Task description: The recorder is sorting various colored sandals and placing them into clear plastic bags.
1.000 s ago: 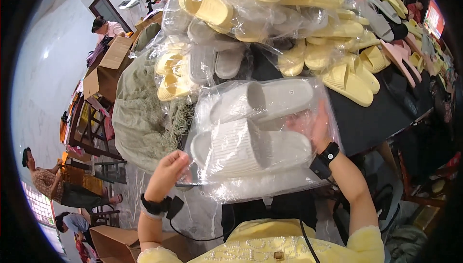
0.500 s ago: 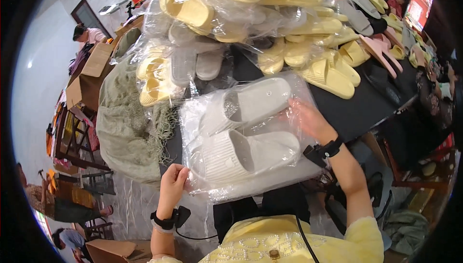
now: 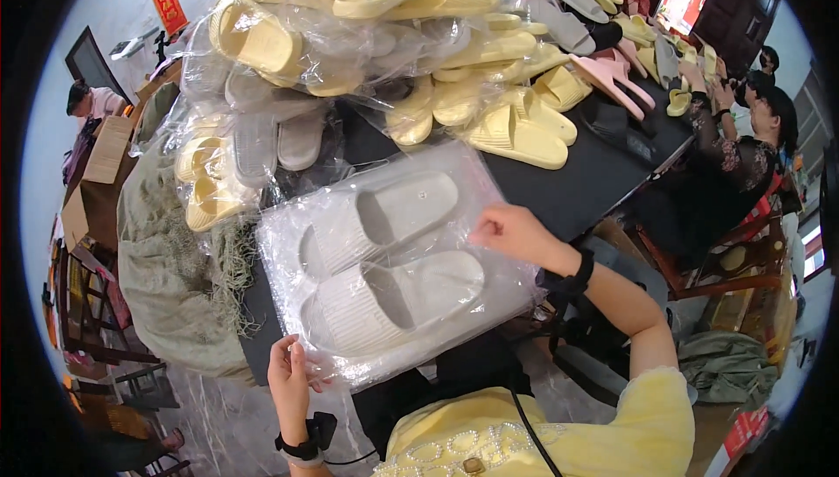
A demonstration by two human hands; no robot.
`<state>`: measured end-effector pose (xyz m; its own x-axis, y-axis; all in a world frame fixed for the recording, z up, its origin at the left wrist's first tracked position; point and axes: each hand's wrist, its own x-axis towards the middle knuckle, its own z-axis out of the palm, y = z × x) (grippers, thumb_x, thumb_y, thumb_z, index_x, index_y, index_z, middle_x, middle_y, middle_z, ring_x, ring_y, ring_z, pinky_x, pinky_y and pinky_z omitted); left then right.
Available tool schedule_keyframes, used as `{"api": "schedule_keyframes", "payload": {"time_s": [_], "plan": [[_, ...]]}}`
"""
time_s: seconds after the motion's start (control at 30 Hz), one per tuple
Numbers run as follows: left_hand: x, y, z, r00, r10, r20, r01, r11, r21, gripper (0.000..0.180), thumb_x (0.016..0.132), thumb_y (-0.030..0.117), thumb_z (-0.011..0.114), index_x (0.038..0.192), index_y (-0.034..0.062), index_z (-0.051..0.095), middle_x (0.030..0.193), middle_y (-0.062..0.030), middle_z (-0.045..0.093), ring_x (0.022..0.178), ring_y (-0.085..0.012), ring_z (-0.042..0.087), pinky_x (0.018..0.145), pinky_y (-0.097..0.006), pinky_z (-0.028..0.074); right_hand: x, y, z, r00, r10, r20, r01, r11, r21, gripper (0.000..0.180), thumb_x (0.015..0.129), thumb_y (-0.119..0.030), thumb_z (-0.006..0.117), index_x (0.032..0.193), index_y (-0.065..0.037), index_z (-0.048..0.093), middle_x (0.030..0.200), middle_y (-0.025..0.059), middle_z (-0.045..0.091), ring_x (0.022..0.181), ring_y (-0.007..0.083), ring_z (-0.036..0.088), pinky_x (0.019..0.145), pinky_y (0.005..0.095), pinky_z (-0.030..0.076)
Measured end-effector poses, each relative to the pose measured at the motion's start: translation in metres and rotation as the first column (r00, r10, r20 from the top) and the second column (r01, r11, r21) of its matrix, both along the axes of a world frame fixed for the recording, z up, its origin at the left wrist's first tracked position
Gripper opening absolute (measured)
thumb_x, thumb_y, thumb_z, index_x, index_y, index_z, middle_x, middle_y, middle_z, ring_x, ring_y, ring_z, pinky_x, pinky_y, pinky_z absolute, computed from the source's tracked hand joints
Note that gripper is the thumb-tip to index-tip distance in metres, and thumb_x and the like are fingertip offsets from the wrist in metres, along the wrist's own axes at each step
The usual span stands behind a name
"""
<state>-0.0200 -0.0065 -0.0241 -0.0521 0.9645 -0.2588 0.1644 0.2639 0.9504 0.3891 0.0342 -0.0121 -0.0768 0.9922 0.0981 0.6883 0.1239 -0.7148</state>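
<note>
L hand (image 3: 291, 378) pinched the near-left corner of a clear plastic bag (image 3: 393, 258), fingers closed on the film. R hand (image 3: 511, 230) gripped the bag's right edge, also closed on plastic. Held at two opposite sides like that, the bag probably stayed stretched flat so its contents wouldn't slide. Inside the bag: 2 white slippers (image 3: 389, 298), side by side, toes twd the person's left, w/ one nearer the person and one beyond it. The bag lay on the near edge of a black table (image 3: 585, 180), partly overhanging twd the person.

Beyond the bag, further up the table, a heap of bagged yellow slippers (image 3: 350, 13) was stacked high, likely parked there as finished packs; exact count can't be told, well over ten. Right of the heap, loose yellow slippers (image 3: 516, 132), approx 4–5 visible, plus 2 pink ones (image 3: 612, 83). Left of the bag, a green-grey mesh sack (image 3: 170, 258) slumped beside the table. Right of the bag, across the table corner, a seated person in dark clothes (image 3: 734, 171).
</note>
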Motion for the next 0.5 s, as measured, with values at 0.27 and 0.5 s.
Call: {"api": "schedule_keyframes", "payload": {"time_s": [0.27,0.5], "plan": [[0.004,-0.002,-0.01,0.995,0.013,-0.102,-0.004,0.997,0.082,0.02,0.096,0.017,0.05,0.104,-0.0013,0.051,0.063,0.0007,0.047,0.043,-0.0051,0.043,0.036,-0.021,0.035,-0.023,0.009,-0.003,0.954,-0.039,0.297,-0.005,0.989,0.147,0.028,0.087,-0.03,0.057,0.083,-0.002,0.056,0.079,0.0135,0.06,0.075,0.0343,0.058,0.067,0.0428,0.046],[0.006,-0.001,-0.013,0.996,0.032,-0.084,-0.027,0.998,0.053,0.014,0.095,0.012,0.049,0.098,-0.0016,0.053,0.06,0.0022,0.045,0.042,-0.0033,0.039,0.035,-0.021,0.03,0.031,0.02,-0.01,0.811,-0.372,-0.451,0.286,0.925,-0.25,0.019,0.097,-0.019,0.042,0.091,-0.002,0.049,0.067,0.0071,0.057,0.05,0.0162,0.054,0.046,0.0288,0.045]]}}
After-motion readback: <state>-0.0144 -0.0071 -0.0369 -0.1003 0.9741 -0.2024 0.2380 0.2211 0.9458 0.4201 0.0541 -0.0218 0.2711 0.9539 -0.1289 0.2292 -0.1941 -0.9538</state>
